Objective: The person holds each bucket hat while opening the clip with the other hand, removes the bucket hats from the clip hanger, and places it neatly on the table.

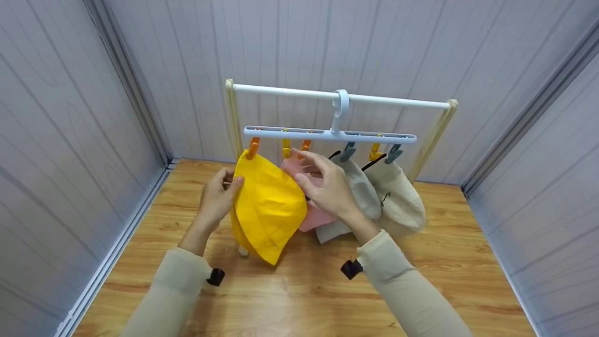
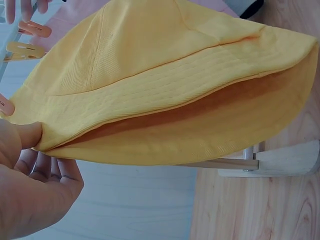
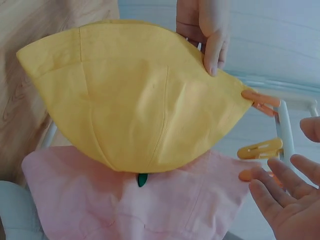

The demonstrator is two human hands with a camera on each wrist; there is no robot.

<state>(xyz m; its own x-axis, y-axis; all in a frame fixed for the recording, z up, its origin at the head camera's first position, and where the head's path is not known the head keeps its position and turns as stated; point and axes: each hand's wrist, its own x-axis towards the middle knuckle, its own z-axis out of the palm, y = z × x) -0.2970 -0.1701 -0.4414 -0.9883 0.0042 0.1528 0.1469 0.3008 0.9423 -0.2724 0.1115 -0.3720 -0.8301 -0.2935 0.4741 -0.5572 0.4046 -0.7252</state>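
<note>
A yellow bucket hat (image 1: 270, 201) hangs by one brim corner from an orange clip (image 1: 252, 148) at the hanger's left end. My left hand (image 1: 218, 196) pinches its brim edge below that clip, thumb on the outside. In the left wrist view, the brim gapes along its lower side. My right hand (image 1: 330, 187) is held with fingers spread, in front of a pink hat (image 3: 140, 200) and near the second orange clip (image 1: 305, 145); it holds nothing. A yellow clip (image 3: 260, 149) between the two orange ones appears to hold nothing. The yellow hat partly covers the pink one.
A pale blue hanger (image 1: 290, 133) hooks over the white rod (image 1: 290, 91) of a small wooden-ended stand. To the right, a grey hat (image 1: 362, 189) and a beige hat (image 1: 405, 206) hang from clips. Panelled walls surround the wooden floor (image 1: 299, 290).
</note>
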